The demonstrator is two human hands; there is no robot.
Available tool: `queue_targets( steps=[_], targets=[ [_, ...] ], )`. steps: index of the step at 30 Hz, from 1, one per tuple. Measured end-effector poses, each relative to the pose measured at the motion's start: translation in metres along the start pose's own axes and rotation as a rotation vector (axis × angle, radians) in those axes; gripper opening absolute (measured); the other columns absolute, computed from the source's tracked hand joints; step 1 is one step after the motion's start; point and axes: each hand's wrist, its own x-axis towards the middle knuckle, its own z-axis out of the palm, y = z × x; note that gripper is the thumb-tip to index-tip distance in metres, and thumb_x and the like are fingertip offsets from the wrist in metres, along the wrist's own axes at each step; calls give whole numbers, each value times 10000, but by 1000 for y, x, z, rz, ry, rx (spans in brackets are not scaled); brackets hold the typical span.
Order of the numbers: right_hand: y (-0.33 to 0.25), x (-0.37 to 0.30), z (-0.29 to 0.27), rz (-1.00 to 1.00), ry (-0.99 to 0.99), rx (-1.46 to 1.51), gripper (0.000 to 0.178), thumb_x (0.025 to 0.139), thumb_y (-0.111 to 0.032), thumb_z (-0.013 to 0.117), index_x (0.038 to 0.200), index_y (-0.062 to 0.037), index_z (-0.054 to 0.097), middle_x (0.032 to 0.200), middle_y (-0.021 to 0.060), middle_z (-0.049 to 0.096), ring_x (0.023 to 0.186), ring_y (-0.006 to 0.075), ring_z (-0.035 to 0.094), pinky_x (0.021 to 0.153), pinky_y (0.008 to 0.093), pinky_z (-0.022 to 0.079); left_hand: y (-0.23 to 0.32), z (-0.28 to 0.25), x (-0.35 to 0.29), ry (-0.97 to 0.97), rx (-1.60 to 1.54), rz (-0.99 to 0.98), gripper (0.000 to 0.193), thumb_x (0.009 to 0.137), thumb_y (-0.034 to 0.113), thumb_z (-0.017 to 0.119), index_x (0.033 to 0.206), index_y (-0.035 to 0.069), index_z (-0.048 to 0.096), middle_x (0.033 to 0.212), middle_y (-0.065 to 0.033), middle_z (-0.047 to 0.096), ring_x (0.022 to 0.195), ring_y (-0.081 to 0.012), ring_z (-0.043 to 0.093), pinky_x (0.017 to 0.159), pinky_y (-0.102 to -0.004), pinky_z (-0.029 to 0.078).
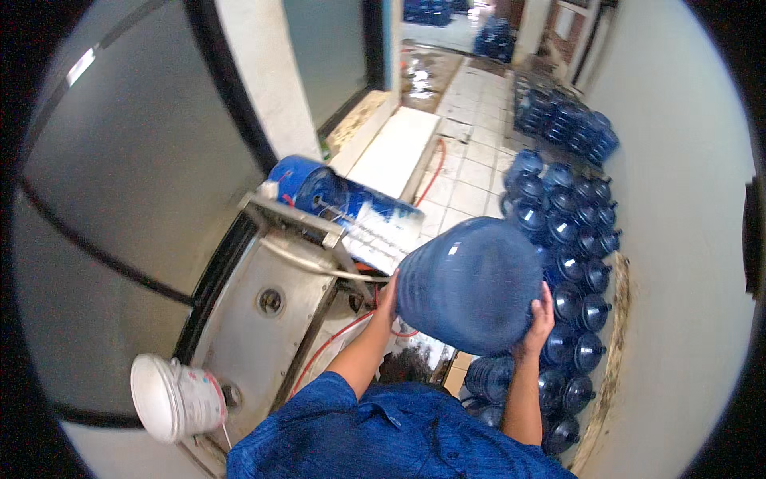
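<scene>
Between my two hands I carry a large blue water jug (471, 279), held up in front of my chest and tilted so that its round base faces me. My left hand (388, 297) is pressed to the jug's ribbed left side, its fingers partly hidden behind it. Along the right edge of the base, my right hand (539, 321) grips with fingers wrapped up the side. The jug's neck points away and is out of sight.
To my left is a steel sink (275, 343) with a white bucket (179, 399) at its near end. A blue drum (299, 180) stands beyond. Many jugs (562, 227) line the right wall. A red hose (335, 335) runs along the tiled floor (471, 172).
</scene>
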Motion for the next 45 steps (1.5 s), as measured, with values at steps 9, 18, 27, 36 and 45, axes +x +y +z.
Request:
queue_targets(
  steps=[9, 18, 27, 36, 45],
  targets=[
    [-6, 77, -20, 296, -261, 491, 595, 1044, -312, 505, 1559, -30, 405, 1512, 158, 506, 1328, 322, 535, 1111, 477, 447, 96, 62, -201, 25, 110, 408, 626, 961, 433, 678, 1440, 49, 559, 1378, -73, 630, 1249, -209, 585, 1104, -362, 412],
    [80, 87, 100, 388, -433, 571, 515, 1077, -400, 475, 1340, 24, 606, 1320, 195, 658, 1171, 345, 643, 1062, 507, 485, 178, -64, -259, 140, 54, 841, 555, 1046, 344, 565, 1499, 32, 499, 1446, -65, 582, 1361, -178, 491, 1151, -349, 361],
    [-6, 53, 279, 452, -603, 543, 472, 1043, -405, 563, 1283, -10, 655, 1242, 140, 697, 1101, 293, 658, 991, 463, 510, 220, -161, -244, 240, -11, 840, 682, 1039, 537, 564, 1539, 104, 396, 1537, -63, 468, 1432, -210, 411, 1204, -394, 286],
    [22, -48, 405, 508, -745, 453, 485, 1057, -346, 526, 1403, -7, 556, 1342, 159, 660, 1215, 290, 640, 1067, 428, 486, 224, -277, -262, 523, -63, 731, 562, 1100, 464, 468, 1481, 52, 456, 1446, -118, 547, 1354, -204, 478, 1184, -368, 317],
    [-2, -117, 503, 181, -862, 44, 560, 1004, -226, 626, 1488, 21, 493, 1332, 145, 646, 1175, 221, 632, 1040, 353, 483, 186, -334, -231, 520, -358, 470, 633, 1100, 543, 365, 1474, 54, 512, 1401, -117, 599, 1335, -257, 522, 1157, -401, 369]
  ],
)
